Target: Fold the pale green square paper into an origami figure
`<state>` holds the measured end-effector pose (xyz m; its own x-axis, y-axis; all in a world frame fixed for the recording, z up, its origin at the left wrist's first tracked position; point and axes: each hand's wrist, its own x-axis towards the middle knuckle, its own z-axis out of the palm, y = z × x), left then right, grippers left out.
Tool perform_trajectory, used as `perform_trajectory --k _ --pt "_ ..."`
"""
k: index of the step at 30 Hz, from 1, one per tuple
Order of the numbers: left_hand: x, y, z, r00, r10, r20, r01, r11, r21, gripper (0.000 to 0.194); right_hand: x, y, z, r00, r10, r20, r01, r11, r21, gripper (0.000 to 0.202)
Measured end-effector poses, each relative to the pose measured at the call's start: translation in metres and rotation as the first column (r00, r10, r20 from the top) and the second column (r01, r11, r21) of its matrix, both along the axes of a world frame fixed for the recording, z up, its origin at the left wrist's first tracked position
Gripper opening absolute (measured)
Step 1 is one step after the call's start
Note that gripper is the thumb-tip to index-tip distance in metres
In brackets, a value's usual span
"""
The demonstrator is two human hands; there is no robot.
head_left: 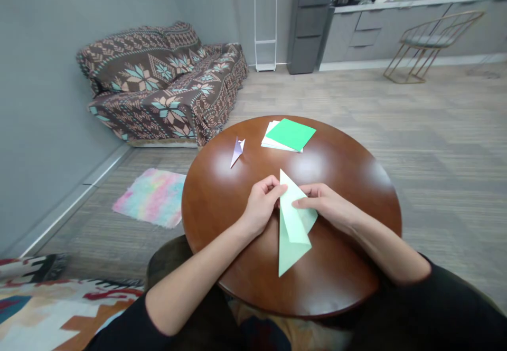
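Fingers (pixel 270 181) of the left hand (pixel 256 206) pinch a folded pale green paper (pixel 293 219) at its long straight side, close to the far tip, with the thumb on top and the rest curled beside and partly hidden. The right hand (pixel 330 206) pinches too, its thumb pressing on the upper layer while other fingers go behind the slanting side. The paper is over the middle of the round brown tabletop (pixel 214 224), one tip aimed at the far edge and the other at the near edge; whether its underside rests on the surface, I cannot tell. Gripping from both sides probably steadies the layers against each other, and the thumbs seem placed so that the loose flap does not spring up. Near the far edge lies a bright green sheet (pixel 293 133) on some white sheets (pixel 269 141), apparently set there to leave room for both hands. A small purple-and-white folded piece (pixel 237 152) sits toward the far left edge, well apart from the left hand. What blocks the view most is the hands, covering parts of the paper's sides. Past the left edge are a fluffy pastel rug (pixel 152 198) and a patterned sofa (pixel 166 87).
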<state>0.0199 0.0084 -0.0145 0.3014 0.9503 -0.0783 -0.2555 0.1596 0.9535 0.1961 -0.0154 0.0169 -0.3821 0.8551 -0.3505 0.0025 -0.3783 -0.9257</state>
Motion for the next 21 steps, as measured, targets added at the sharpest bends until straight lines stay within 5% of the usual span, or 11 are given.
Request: perform_trajectory --k 21 --pt "-0.006 0.008 0.017 0.956 0.171 0.239 -0.135 0.978 -0.158 0.020 -0.006 -0.009 0.008 0.984 0.150 0.093 -0.148 0.989 -0.028 0.015"
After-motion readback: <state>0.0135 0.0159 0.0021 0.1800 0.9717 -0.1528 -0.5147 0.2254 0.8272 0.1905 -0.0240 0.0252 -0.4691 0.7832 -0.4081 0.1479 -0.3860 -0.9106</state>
